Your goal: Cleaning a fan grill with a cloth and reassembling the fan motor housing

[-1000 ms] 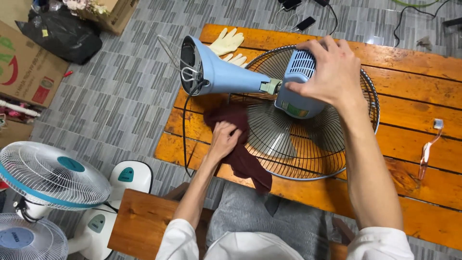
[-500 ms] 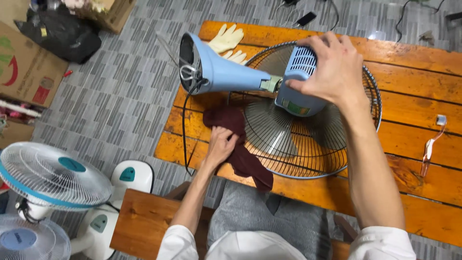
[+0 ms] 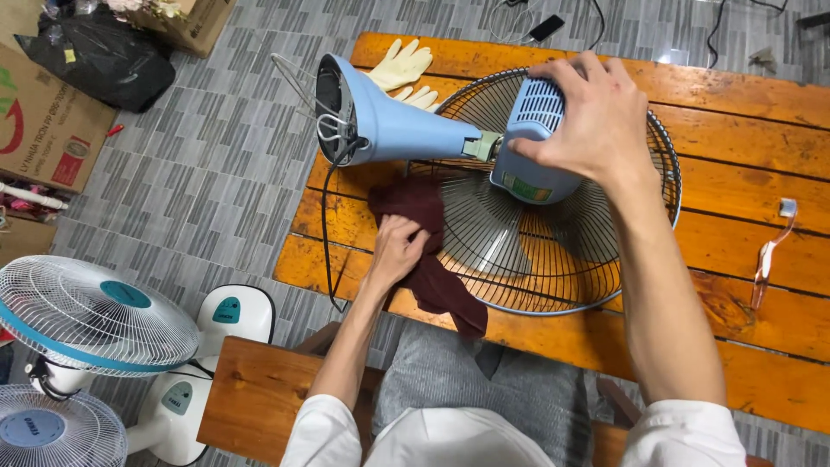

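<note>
Head view: my right hand [image 3: 596, 117] clasps the blue motor housing [image 3: 529, 143] over the wire grille [image 3: 553, 251]. Left hand [image 3: 396, 251], fingers curled, presses the maroon cloth [image 3: 428, 259] at the grille's left rim, near the worktop [image 3: 743, 251] front edge; open boards lie right.

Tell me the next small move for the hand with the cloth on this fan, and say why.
Probably slide the left hand and its dark red cloth a little further along the wire grille. The cloth is pressed at the grille's left edge, most of the wires lie beyond it, and the right hand grips the blue motor housing, steadying the fan on the wooden table.
</note>
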